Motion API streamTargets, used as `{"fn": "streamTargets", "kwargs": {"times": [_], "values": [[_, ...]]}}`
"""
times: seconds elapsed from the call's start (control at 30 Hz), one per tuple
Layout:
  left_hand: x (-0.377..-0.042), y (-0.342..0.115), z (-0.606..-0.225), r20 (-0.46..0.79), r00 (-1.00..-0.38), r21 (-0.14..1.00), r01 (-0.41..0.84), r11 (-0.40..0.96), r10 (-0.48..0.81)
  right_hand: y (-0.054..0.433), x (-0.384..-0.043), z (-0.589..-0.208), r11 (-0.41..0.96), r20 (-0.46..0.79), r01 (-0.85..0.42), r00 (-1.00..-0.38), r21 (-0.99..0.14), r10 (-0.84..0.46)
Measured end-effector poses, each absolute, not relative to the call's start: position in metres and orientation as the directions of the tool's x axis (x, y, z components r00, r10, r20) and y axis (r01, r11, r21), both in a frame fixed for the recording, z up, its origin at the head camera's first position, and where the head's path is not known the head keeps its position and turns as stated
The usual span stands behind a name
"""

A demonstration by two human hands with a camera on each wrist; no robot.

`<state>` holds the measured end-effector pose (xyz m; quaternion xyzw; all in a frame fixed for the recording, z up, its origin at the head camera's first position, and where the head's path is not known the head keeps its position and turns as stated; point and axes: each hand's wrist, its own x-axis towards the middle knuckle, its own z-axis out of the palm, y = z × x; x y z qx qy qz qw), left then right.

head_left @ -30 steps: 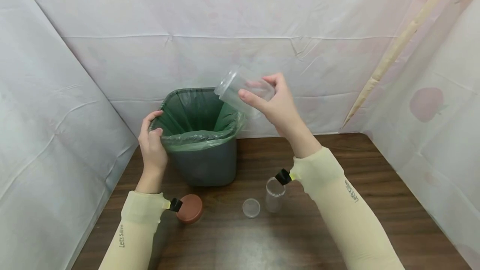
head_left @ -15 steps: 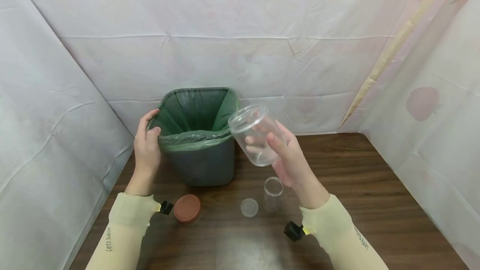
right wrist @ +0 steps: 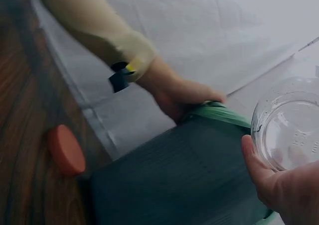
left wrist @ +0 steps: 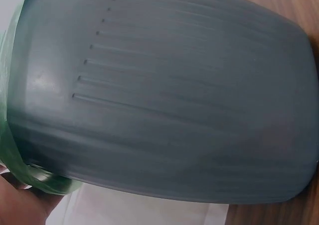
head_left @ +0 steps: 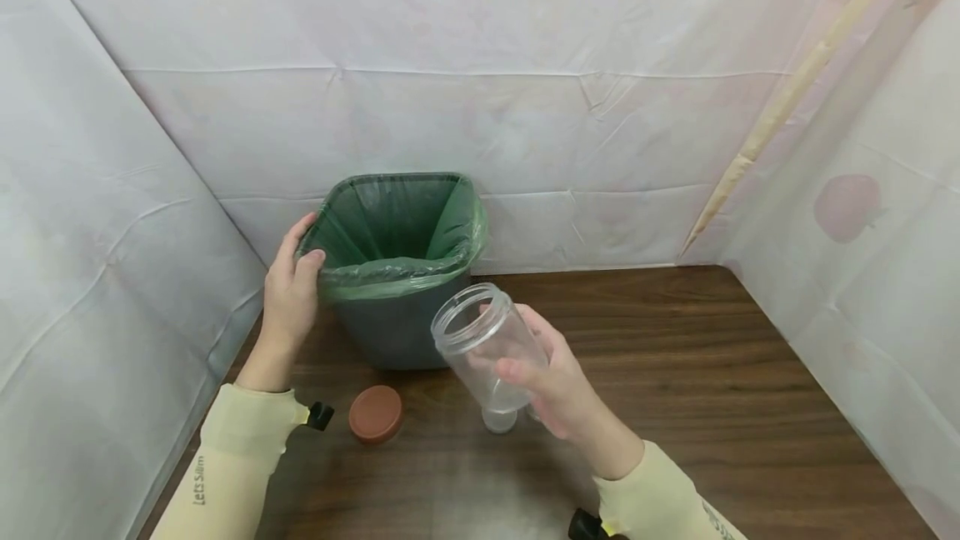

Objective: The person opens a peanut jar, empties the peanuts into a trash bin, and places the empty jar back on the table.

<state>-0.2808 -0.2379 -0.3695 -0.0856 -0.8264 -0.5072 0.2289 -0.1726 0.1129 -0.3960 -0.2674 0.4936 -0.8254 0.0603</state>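
Observation:
My right hand (head_left: 551,377) grips a clear, wide-mouthed plastic jar (head_left: 480,357), tilted with its open mouth up and to the left. The jar's round base (right wrist: 294,130) faces the camera in the right wrist view. With its thumb over the edge, my left hand (head_left: 292,286) holds the left rim of a dark grey trash bin (head_left: 397,323). A green bag (head_left: 367,227) lines the bin and folds over its rim. In the left wrist view the bin's ribbed side (left wrist: 164,95) fills most of the picture.
A reddish-brown round lid (head_left: 376,414) lies on the dark wooden table (head_left: 712,373) in front of the bin. A small clear disc (head_left: 498,421) lies partly behind the jar. A smaller clear container is almost hidden by my right hand. White cloth (head_left: 600,132) encloses the back and sides.
My right hand has brought the jar from above the bin's right edge down and toward me, turning its mouth upward. My left hand stays on the rim.

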Motion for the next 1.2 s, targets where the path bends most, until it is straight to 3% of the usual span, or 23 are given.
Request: {"fn": "streamTargets", "kwargs": {"times": [0.13,0.43,0.67,0.83,1.2], "values": [[-0.281,-0.239,-0.369,0.459,-0.884,0.796,0.366,0.483,-0.088,0.103,-0.166,-0.407,-0.406,0.358,-0.215,-0.878,-0.888,-0.318],[-0.281,-0.241,-0.371,0.466,-0.88,0.772,0.352,0.529,-0.096,0.092,-0.161,-0.43,0.012,0.345,-0.362,-0.899,-0.932,-0.268],[-0.282,-0.241,-0.37,0.474,-0.874,0.772,0.355,0.527,-0.106,0.081,-0.162,-0.445,0.188,0.269,-0.319,-0.93,-0.929,-0.251],[-0.282,-0.24,-0.371,0.479,-0.871,0.771,0.356,0.527,-0.112,0.074,-0.166,-0.453,0.374,0.247,-0.35,-0.923,-0.859,-0.296],[-0.284,-0.241,-0.373,0.475,-0.873,0.781,0.357,0.513,-0.116,0.066,-0.178,-0.467,0.489,0.241,-0.395,-0.906,-0.778,-0.348]]}}
